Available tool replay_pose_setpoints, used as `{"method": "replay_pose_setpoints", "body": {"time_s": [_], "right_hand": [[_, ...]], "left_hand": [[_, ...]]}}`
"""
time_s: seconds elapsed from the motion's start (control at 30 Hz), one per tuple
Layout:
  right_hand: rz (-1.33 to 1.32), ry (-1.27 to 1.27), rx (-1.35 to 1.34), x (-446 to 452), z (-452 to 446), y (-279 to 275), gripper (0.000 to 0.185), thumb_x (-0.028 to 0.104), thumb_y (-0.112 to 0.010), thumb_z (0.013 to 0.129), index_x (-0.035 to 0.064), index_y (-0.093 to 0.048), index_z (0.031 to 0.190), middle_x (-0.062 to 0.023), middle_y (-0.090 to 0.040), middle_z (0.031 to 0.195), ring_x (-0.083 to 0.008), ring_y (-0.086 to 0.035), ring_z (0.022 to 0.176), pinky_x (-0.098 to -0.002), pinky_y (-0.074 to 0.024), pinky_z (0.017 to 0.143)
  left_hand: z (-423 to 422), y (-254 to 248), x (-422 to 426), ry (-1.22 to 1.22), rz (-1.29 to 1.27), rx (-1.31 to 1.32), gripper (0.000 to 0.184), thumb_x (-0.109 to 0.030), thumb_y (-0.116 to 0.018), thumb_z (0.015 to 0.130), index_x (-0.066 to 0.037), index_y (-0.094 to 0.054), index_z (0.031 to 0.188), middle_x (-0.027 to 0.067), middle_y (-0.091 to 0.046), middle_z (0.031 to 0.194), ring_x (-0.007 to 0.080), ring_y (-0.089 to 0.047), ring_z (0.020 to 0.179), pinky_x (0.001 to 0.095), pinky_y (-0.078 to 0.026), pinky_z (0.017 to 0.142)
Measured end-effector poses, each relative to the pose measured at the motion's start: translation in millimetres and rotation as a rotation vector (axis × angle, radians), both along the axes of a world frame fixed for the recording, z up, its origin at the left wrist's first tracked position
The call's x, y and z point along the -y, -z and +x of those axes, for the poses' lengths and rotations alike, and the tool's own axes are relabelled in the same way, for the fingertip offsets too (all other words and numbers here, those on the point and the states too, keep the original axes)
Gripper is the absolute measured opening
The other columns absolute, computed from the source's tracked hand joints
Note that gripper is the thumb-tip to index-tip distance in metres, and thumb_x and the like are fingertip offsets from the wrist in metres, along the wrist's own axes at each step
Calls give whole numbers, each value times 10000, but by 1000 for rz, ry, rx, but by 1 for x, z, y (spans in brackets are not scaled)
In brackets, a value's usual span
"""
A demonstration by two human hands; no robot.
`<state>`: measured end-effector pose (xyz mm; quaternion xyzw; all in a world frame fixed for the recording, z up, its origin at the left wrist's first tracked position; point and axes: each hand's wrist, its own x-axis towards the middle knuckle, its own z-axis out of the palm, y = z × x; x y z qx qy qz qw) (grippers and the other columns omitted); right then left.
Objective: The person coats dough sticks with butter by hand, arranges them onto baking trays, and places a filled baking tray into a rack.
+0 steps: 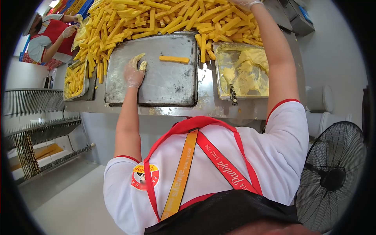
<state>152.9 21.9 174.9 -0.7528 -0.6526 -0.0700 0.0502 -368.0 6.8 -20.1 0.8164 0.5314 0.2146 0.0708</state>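
Observation:
My left hand (135, 73), in a clear glove smeared with pale yellow cream, is over the left part of a flat metal baking tray (156, 86). Its thumb and fingers are apart with nothing between them. One yellow stick (174, 59) lies crosswise on the tray, to the right of this hand. My right hand (246, 3), also gloved, reaches to the far side of a large heap of yellow sticks (168, 17). The top edge of the view cuts it off, and its fingers are hidden.
Right of the baking tray, a shallow pan (220, 92) holds yellow cream and a spreading tool with a dark handle (233, 95). Another tray of sticks (76, 80) stands at left. A co-worker in a red apron (55, 37) is beyond. A black fan (332, 178) stands at right.

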Motion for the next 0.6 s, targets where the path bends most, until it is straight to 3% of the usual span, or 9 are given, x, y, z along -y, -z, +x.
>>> {"method": "replay_pose_setpoints", "body": {"time_s": [0.03, 0.13, 0.17, 0.23, 0.3, 0.47, 0.5, 0.57, 0.6], "right_hand": [[0, 125, 148, 38, -41, -40, 616, 455, -647, 807, 204, -531, 1357, -210, -521, 1379, -361, -561, 1202, -506, -470, 932], [120, 106, 577, 78, -36, -24, 589, 416, -656, 804, 166, -560, 1328, -192, -459, 1448, -346, -532, 1241, -549, -467, 907], [95, -113, 250, 69, 7, 29, 740, 516, -618, 800, 161, -449, 1426, -157, -243, 1583, -385, -411, 1341, -675, -387, 919], [-129, -247, 63, 134, -50, 47, 405, 292, -668, 869, 149, -603, 1242, -93, -502, 1429, -314, -492, 1297, -450, -450, 1037], [-123, -607, -64, 177, -102, 73, 347, 324, -692, 853, 141, -637, 1143, -79, -523, 1403, -272, -561, 1228, -391, -528, 953], [-268, -731, 259, 144, -177, 139, 281, 325, -675, 861, 202, -668, 1113, -33, -559, 1354, -226, -498, 1279, -380, -374, 1116], [-383, -596, 343, 125, -179, 134, 278, 316, -670, 862, 218, -667, 1122, -21, -561, 1353, -222, -485, 1287, -389, -343, 1132], [-621, -321, 478, 104, -183, 108, 281, 298, -661, 864, 250, -666, 1141, 1, -563, 1351, -214, -459, 1305, -407, -283, 1162], [-583, -322, 422, 116, -189, 55, 296, 329, -643, 880, 262, -663, 1168, 19, -561, 1361, -177, -460, 1306, -448, -272, 1160]], "left_hand": [[0, -3, 2, 14, -31, 13, 453, -354, -662, 870, -213, -581, 1293, 86, -617, 1252, 318, -557, 1157, 405, -429, 1005], [4, -3, 5, 33, 39, 71, 557, -380, -677, 861, -230, -509, 1370, 87, -597, 1291, 322, -553, 1173, 410, -429, 1017], [7, -12, 11, 105, 102, 12, 586, -390, -680, 857, -229, -488, 1387, 88, -592, 1300, 323, -551, 1179, 413, -430, 1019], [21, -36, 28, 242, 238, -101, 645, -410, -688, 850, -227, -447, 1420, 88, -581, 1319, 326, -549, 1190, 419, -433, 1024], [35, -23, 24, 353, 162, -34, 630, -429, -676, 855, -231, -459, 1412, 102, -571, 1333, 324, -543, 1205, 416, -430, 1033], [90, -6, 15, 422, 114, -233, 385, -354, -588, 925, -256, -575, 1297, 61, -657, 1197, 304, -614, 1073, 426, -514, 864], [96, 7, 10, 423, 159, -174, 324, -301, -573, 937, -263, -605, 1256, 34, -691, 1094, 310, -637, 985, 437, -526, 782], [99, 32, 1, 441, 128, 24, 347, -299, -573, 935, -268, -587, 1281, 61, -690, 1067, 317, -637, 976, 437, -526, 786], [97, 39, -2, 450, 106, 120, 360, -297, -573, 935, -271, -578, 1294, 75, -690, 1054, 320, -638, 971, 436, -525, 787]]}}
